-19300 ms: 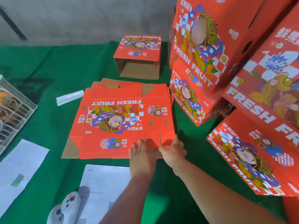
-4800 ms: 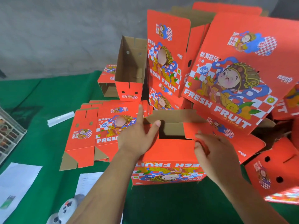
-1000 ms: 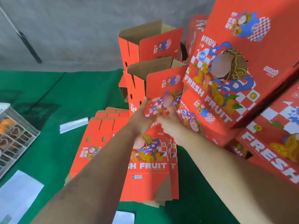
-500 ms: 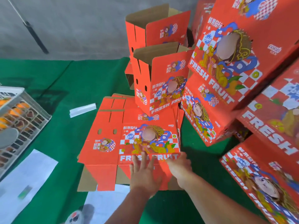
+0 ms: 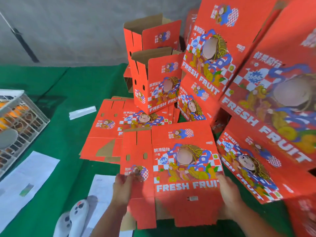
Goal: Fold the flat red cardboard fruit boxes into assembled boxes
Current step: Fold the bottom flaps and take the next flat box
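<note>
I hold a flat red fruit box (image 5: 171, 161) lifted off the table and tilted toward me, printed side up with "FRESH FRUIT" near its lower edge. My left hand (image 5: 124, 187) grips its lower left part and my right hand (image 5: 228, 190) grips its right edge. Behind it a stack of flat red boxes (image 5: 109, 130) lies on the green table (image 5: 68, 93). Two assembled open-topped boxes (image 5: 153, 82) stand stacked beyond the flat stack.
A pile of large assembled red boxes (image 5: 266, 100) fills the right side. A white wire crate (image 5: 20, 120) sits at the left edge. White paper sheets (image 5: 29, 178), a white controller (image 5: 75, 218) and a small white strip (image 5: 82, 112) lie on the green cloth.
Both hands went from pressing on the top of the flat stack to holding one flat box, which has come up off the stack and toward me.
</note>
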### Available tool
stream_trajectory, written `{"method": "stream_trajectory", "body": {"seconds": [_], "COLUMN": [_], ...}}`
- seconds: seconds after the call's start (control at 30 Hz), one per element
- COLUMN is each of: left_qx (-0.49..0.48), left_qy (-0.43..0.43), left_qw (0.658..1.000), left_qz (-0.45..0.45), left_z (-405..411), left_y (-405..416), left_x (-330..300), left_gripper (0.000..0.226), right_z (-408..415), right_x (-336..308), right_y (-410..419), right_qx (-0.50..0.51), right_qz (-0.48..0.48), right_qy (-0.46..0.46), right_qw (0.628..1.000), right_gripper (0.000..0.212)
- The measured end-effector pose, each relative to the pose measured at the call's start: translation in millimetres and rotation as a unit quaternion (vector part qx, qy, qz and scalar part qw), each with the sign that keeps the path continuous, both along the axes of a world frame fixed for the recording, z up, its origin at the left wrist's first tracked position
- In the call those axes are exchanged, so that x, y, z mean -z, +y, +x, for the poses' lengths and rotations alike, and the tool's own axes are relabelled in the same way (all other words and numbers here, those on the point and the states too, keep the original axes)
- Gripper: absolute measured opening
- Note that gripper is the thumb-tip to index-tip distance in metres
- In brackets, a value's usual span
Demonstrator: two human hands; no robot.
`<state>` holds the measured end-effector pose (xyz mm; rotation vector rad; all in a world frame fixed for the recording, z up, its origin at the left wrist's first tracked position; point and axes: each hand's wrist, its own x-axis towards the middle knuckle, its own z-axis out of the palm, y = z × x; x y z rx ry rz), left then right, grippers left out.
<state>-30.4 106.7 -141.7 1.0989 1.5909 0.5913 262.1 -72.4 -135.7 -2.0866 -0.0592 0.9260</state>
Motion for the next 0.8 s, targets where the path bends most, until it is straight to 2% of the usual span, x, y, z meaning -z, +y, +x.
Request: {"method": "stream_trajectory", "body": {"seconds": [0.1, 0.17, 0.23, 0.3, 0.43, 0.53, 0.6, 0.67, 0.8], "left_qx": [-0.043, -0.068, -0.09, -0.09, 0.002, 0.05, 0.067, 0.066, 0.041], "left_qy": [-0.065, -0.108, -0.149, -0.182, -0.177, -0.185, -0.204, -0.215, -0.208], "left_qw": [0.997, 0.991, 0.984, 0.978, 0.982, 0.976, 0.97, 0.968, 0.971], "left_qz": [0.019, 0.024, 0.027, 0.039, 0.074, 0.104, 0.113, 0.112, 0.106], "left_z": [-3, -8, -12, -13, -9, -4, -2, -1, -5], "left_y": [-12, -12, -10, -9, -18, -20, -23, -27, -23], "left_x": [-2, -6, -13, -18, -33, -36, -40, -43, -51], "left_gripper": [0.025, 0.041, 0.062, 0.075, 0.054, 0.034, 0.034, 0.038, 0.046], "right_z": [-8, -14, -13, -11, -6, -2, -3, -5, -4], "right_x": [-9, -21, -35, -45, -52, -53, -58, -64, -70], "right_y": [-12, -18, -20, -19, -18, -18, -20, -24, -31], "right_qx": [-0.018, -0.046, -0.06, -0.06, -0.054, -0.039, -0.038, -0.038, -0.106], "right_qz": [0.034, 0.065, 0.083, 0.096, 0.141, 0.177, 0.192, 0.189, 0.149], "right_qy": [-0.021, -0.026, -0.022, -0.022, -0.091, -0.124, -0.127, -0.117, -0.11], "right_qw": [0.999, 0.996, 0.994, 0.993, 0.984, 0.976, 0.972, 0.974, 0.977], "right_gripper": [0.047, 0.044, 0.026, 0.028, 0.062, 0.036, 0.029, 0.03, 0.048]}}
